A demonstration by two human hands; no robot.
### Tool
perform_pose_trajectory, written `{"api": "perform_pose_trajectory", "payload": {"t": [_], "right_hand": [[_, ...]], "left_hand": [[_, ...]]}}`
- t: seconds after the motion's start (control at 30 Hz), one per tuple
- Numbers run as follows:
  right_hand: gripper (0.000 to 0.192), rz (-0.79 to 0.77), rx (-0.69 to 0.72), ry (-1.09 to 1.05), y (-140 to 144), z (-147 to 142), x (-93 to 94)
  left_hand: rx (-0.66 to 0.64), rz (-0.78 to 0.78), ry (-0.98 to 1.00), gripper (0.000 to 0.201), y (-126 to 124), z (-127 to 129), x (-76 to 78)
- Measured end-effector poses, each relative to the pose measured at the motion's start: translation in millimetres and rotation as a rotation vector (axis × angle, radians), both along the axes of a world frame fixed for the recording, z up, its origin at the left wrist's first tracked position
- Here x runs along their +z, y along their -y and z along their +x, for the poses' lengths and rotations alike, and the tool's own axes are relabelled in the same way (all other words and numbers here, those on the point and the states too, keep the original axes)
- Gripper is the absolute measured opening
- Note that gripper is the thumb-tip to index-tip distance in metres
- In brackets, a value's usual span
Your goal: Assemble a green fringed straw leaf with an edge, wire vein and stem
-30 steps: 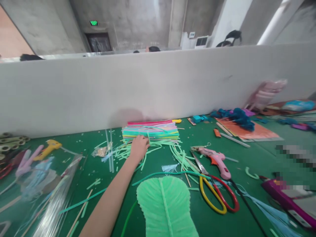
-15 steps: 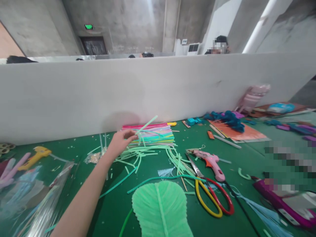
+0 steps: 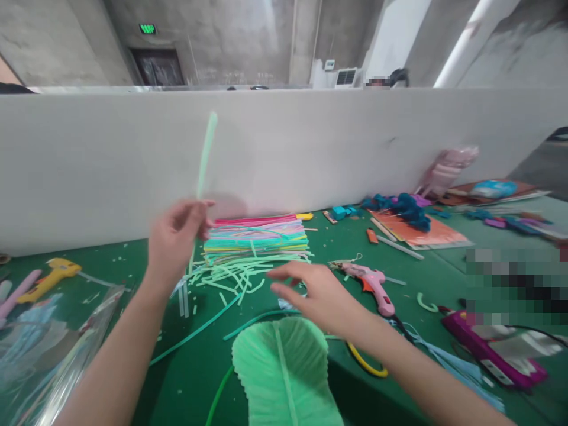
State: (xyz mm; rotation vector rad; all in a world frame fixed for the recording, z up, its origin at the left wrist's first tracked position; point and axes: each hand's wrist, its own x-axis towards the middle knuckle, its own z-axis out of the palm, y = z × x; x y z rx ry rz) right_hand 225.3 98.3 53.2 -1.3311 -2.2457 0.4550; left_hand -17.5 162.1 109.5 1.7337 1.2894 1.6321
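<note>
My left hand (image 3: 175, 239) pinches a light green strip (image 3: 204, 157) and holds it upright, above the green table. My right hand (image 3: 317, 296) hovers open over the table, fingers spread, just above a large green paper leaf (image 3: 281, 370). Behind both hands lies a flat stack of coloured strips (image 3: 257, 234), with several loose green strips (image 3: 231, 275) scattered in front of it.
A pink glue gun (image 3: 373, 281) and yellow-and-red scissors (image 3: 366, 364) lie right of my right hand. A yellow glue gun (image 3: 51, 272) and clear plastic wrap (image 3: 53, 361) sit at the left. Blue and orange craft material (image 3: 410, 222) lies far right. A white partition (image 3: 310, 148) bounds the table's back.
My left hand lifted a green strip off the pile and raised it upright. My right hand came into view over the leaf.
</note>
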Motion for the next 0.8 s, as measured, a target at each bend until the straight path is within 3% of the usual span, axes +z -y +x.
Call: {"api": "perform_pose_trajectory", "payload": {"t": [0.07,0.1,0.17,0.27,0.33,0.43,0.5,0.63,0.8], "right_hand": [[0.026,0.026,-0.065,0.325,-37.0,-1.4,-9.9],[0.023,0.026,-0.09,0.384,-54.1,-3.2,-17.7],[0.019,0.034,-0.087,0.441,-80.4,-8.9,-35.7],[0.021,0.073,-0.074,0.494,-98.8,-19.2,-59.0],[0.024,0.097,-0.079,0.511,-102.9,-24.4,-68.4],[0.026,0.124,-0.093,0.519,-107.3,-28.0,-74.2],[0.026,0.144,-0.091,0.518,-110.6,-29.3,-73.4],[0.025,0.214,-0.063,0.468,-113.0,-33.3,-58.9],[0.023,0.296,-0.097,0.328,-104.4,-32.0,-17.1]], "left_hand": [[0.003,-0.108,0.017,0.03,13.5,2.9,12.7],[-0.028,-0.219,0.014,0.03,20.9,5.2,14.3],[-0.141,-0.505,0.012,0.033,38.0,11.1,5.2],[-0.321,-0.891,0.04,0.038,69.0,21.0,-35.2],[-0.369,-1.03,0.055,0.038,91.1,26.4,-68.3],[-0.343,-1.111,0.132,0.043,119.4,32.5,-103.3],[-0.328,-1.132,0.22,0.044,131.6,35.9,-110.8],[-0.265,-1.181,0.385,0.044,139.0,41.1,-101.7],[-0.095,-1.094,0.615,0.026,134.3,40.3,-89.7]]}}
